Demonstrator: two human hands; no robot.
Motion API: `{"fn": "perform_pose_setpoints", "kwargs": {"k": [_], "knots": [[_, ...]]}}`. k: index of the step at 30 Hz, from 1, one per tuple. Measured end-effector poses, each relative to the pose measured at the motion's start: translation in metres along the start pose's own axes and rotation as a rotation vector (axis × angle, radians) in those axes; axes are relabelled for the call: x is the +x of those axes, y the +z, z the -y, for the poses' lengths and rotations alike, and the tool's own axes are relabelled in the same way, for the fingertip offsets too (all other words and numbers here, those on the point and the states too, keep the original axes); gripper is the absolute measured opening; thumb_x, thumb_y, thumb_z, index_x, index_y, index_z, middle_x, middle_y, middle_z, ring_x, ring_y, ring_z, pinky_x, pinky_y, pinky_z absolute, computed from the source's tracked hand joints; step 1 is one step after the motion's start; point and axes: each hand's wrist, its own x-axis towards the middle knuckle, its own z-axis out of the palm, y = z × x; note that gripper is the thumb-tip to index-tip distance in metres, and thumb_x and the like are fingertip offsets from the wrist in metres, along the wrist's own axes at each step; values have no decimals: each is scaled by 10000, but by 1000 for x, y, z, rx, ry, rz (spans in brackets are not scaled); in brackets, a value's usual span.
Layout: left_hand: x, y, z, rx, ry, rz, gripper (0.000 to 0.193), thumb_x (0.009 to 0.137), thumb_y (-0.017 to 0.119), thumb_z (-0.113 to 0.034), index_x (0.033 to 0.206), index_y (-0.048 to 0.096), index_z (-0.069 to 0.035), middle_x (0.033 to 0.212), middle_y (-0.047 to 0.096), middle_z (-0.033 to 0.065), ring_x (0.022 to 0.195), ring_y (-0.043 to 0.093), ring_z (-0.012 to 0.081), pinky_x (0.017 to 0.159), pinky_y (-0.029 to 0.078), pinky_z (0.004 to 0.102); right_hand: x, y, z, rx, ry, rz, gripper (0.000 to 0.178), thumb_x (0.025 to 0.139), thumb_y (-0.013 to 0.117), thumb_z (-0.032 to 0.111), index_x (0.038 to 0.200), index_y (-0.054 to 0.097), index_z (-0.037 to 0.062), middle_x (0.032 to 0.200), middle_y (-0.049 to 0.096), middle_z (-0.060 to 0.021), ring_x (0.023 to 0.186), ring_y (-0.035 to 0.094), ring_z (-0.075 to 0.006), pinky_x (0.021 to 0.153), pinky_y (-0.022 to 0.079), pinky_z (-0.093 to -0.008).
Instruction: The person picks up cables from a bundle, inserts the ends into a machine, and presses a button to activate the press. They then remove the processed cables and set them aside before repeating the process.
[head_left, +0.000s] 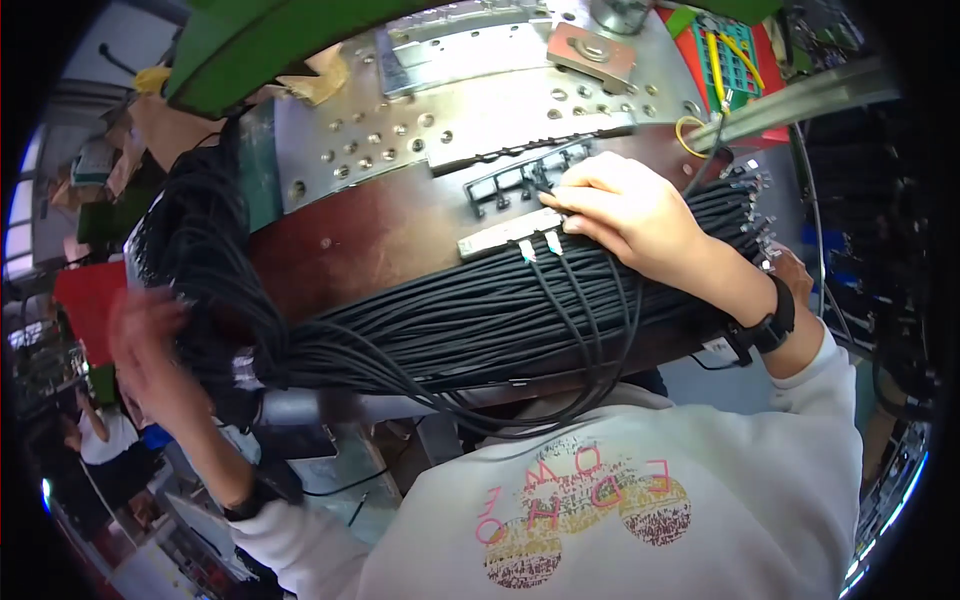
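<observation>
Over the right end of a narrow metal bar (490, 238), my right hand (630, 215) is closed, thumb and fingers pinched together. A black cable (630, 310) runs up under these fingers, which hide its end. Two more cables, with white and teal ends (540, 246), sit side by side in the bar. Just beyond lies a black plastic moulded strip (500, 185) with several small stubs, close to my fingertips. My left hand (150, 350) is at the far left, beside the bend of the cable bundle; motion smears its fingers.
A thick bundle of black cables (430, 325) crosses the brown worktop (330, 250), its connector ends (760, 215) at the right. Behind are a metal plate with holes (400, 135), a copper-coloured block (590, 55) and a green machine frame (300, 45). Yellow-handled pliers (715, 65) lie back right.
</observation>
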Motion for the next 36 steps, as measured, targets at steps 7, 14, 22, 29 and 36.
{"fn": "perform_pose_setpoints", "kwargs": {"k": [7, 14, 22, 29, 36], "knots": [[-116, 157, -142, -996, -477, 1061, 491, 976, 431, -378, 1190, 492, 60, 920, 643, 139, 788, 645, 214, 752, 527, 291, 67, -24, 16, 160, -41, -168, 232, 816, 634, 176, 1032, 647, 92, 943, 628, -72, 839, 600, -285, 770, 480, -371], [38, 215, -140, -1315, -885, 862, 254, 961, 464, -239, 917, 526, 3, 612, 441, 11, 518, 432, 140, 533, 432, 304, 138, -11, -104, -255, -475, -579, 274, 957, 437, 202, 894, 608, -2, 620, 565, -77, 518, 536, -216, 486, 457, -313], [58, 242, -96, -1622, -860, 1249, 185, 939, 502, -178, 977, 558, -6, 712, 560, 44, 593, 534, 170, 599, 466, 303, 133, -51, -68, 585, 670, 200, 231, 923, 430, 170, 900, 604, 19, 765, 609, -129, 628, 572, -279, 576, 470, -385], [74, 246, -82, 297, 1215, 3, 276, 843, 585, -140, 1107, 587, -61, 1123, 636, 117, 982, 637, 201, 822, 484, 288, 138, 20, -103, -328, -388, -695, 236, 903, 463, 215, 913, 611, 31, 696, 600, -148, 551, 568, -302, 510, 459, -399], [72, 247, -85, 285, 895, 207, 442, 800, 602, -87, 1232, 516, -47, 1211, 577, 134, 1135, 542, 266, 1005, 375, 357, 129, 14, -112, -434, -126, -562, 276, 900, 496, 256, 975, 623, 23, 751, 624, -150, 623, 598, -291, 583, 488, -368]]}}
